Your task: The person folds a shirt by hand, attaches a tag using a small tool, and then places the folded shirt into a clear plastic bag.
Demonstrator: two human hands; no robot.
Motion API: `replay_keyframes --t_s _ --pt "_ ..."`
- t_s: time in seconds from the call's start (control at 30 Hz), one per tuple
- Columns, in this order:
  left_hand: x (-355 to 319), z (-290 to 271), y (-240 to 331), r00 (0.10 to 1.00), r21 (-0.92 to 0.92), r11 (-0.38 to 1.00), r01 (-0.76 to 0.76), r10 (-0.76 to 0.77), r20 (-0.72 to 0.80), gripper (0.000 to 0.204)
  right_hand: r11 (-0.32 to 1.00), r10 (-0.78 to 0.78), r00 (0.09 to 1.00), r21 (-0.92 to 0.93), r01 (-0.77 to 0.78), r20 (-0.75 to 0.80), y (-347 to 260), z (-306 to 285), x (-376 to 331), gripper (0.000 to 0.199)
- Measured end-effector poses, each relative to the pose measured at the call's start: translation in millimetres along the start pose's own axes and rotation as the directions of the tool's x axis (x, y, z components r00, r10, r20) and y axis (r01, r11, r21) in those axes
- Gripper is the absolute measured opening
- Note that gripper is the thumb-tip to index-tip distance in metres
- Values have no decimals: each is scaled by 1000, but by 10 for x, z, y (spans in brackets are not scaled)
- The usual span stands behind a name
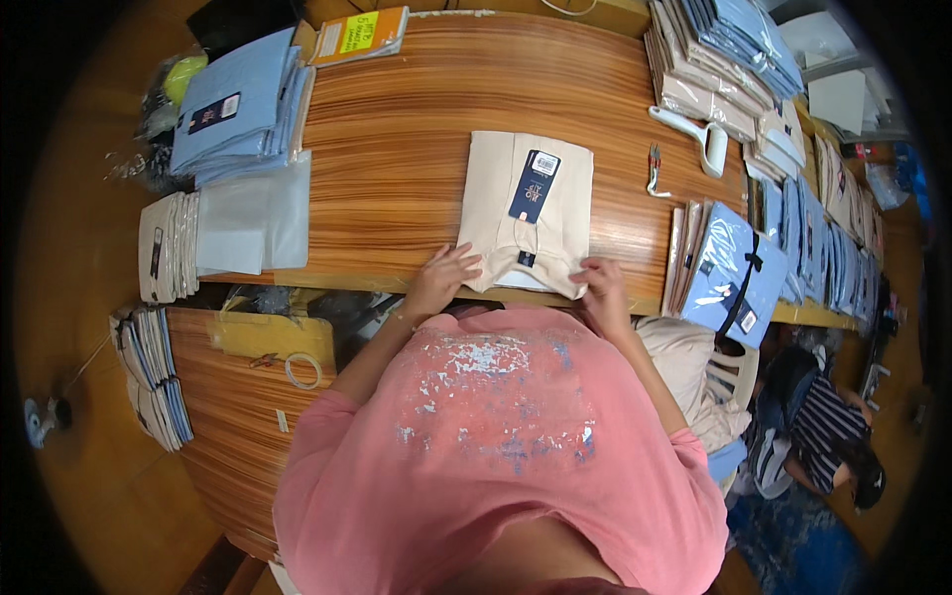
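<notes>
A folded beige shirt (486,188) lies at the near edge of the wooden table, its collar end toward me and slightly over the edge. A dark blue hang tag (535,186) with a white label rests on its front, and a small dark neck label (527,259) shows inside the collar. My left hand (443,281) grips the shirt's near left corner with its fingertips. At the near right corner, my right hand (603,295) has its fingers closed on the fabric beside the collar. Both thumbs are mostly hidden.
Stacks of bagged blue shirts (233,94) and clear bags (288,213) stand left. At right lie a lint roller (709,144), thread snippers (654,171), beige packs (684,64) and a tied blue bundle (734,273). A tape roll (303,371) sits on the lower-left table. A person (828,426) is at far right.
</notes>
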State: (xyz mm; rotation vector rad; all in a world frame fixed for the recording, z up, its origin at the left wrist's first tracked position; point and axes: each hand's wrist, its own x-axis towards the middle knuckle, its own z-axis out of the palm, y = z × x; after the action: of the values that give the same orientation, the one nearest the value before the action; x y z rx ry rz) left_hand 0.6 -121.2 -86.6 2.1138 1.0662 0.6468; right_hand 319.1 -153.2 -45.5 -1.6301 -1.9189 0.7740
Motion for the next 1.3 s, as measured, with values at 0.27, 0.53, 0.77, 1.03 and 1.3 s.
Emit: replay_keyframes --t_s 0.27,0.53,0.77,1.03,1.3 --pt "194 -416 -38 999 -128 992 2 -8 -44 20 988 96 971 -96 -119 -217 458 -419 717 26" --pt "2270 -274 -244 984 197 968 -157 171 -54 16 718 247 856 -508 -476 -454 963 -238 1842 32" --pt "2489 -228 -261 956 304 938 -165 76 284 14 879 376 910 -243 -410 -176 1264 -457 1881 39" --pt "2437 -236 -249 967 242 951 -194 144 208 12 948 239 954 254 -190 -180 752 -160 1764 32" --pt "2398 -145 -385 973 229 959 -169 125 196 10 984 179 981 -6 -179 78 -90 223 1527 23"
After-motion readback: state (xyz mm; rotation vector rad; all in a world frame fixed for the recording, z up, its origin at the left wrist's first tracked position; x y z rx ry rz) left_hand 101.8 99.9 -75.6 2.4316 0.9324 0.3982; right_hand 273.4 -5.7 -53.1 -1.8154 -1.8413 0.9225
